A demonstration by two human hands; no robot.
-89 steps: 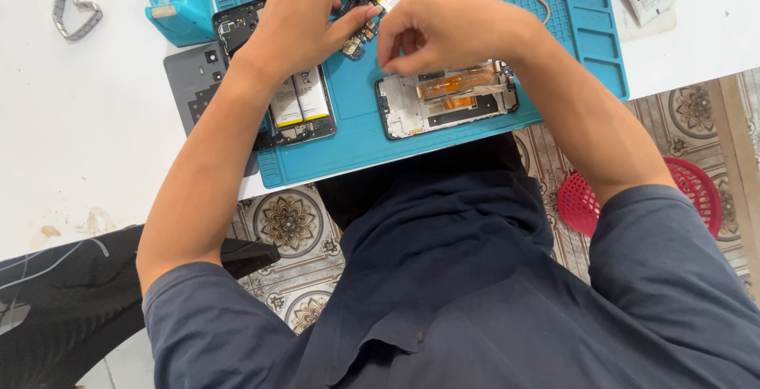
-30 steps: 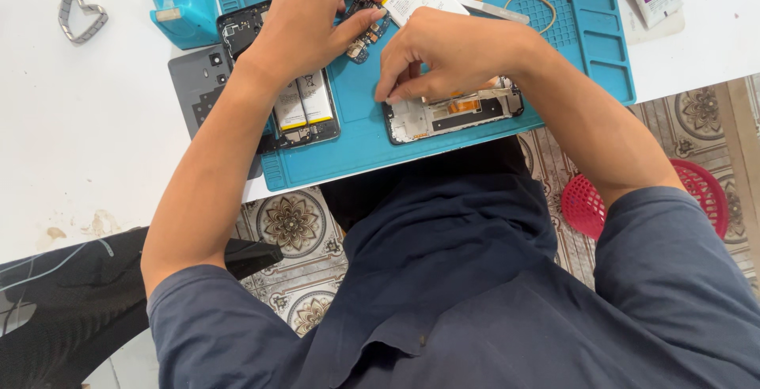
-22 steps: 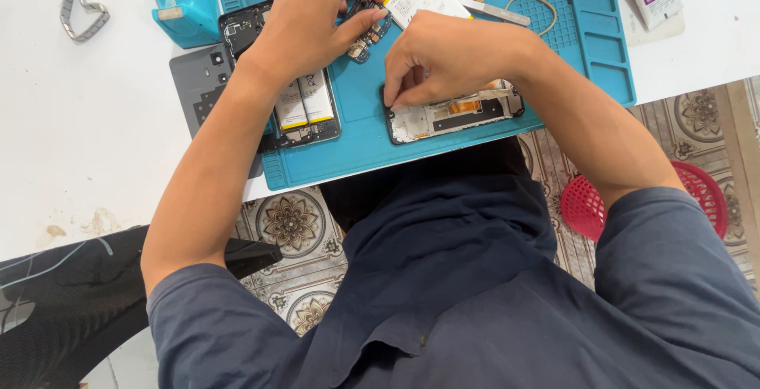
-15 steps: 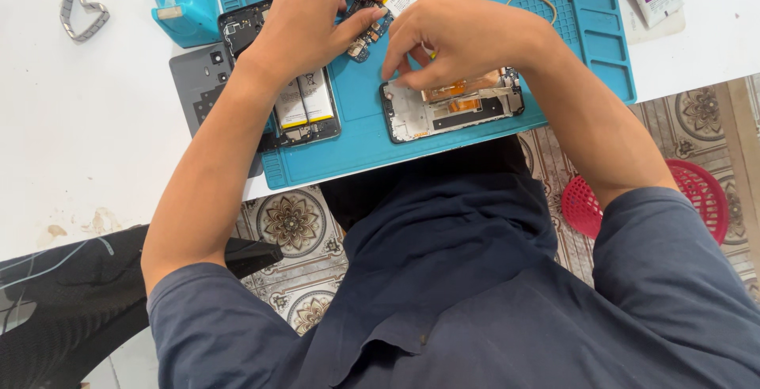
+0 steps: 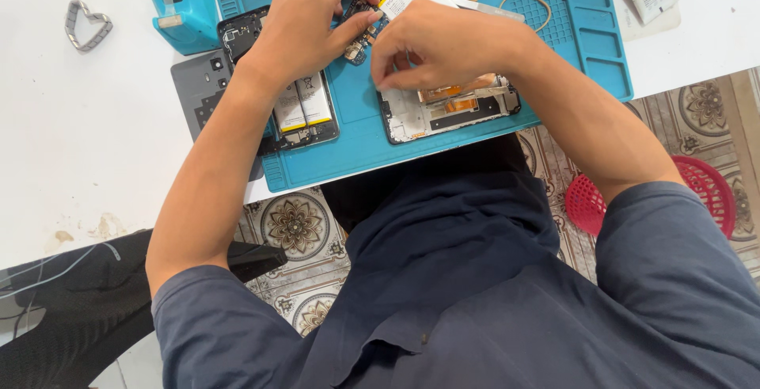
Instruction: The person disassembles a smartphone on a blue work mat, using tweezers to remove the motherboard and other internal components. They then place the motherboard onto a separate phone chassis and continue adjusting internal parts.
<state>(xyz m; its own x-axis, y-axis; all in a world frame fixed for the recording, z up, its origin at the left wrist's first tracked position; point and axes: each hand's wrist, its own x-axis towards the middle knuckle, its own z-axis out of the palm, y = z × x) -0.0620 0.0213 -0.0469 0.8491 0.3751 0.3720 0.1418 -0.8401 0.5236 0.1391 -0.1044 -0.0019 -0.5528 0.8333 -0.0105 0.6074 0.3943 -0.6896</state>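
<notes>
Circuit board, small, thin, fragile, pinched by its edges in my left hand over blue mat. Right hand curled beside it, fingertips near board; can't tell what it grips.

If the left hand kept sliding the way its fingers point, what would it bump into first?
Probably the right hand. The left hand points across the small circuit board it pinches, toward those fingers; depth is unclear.
</notes>
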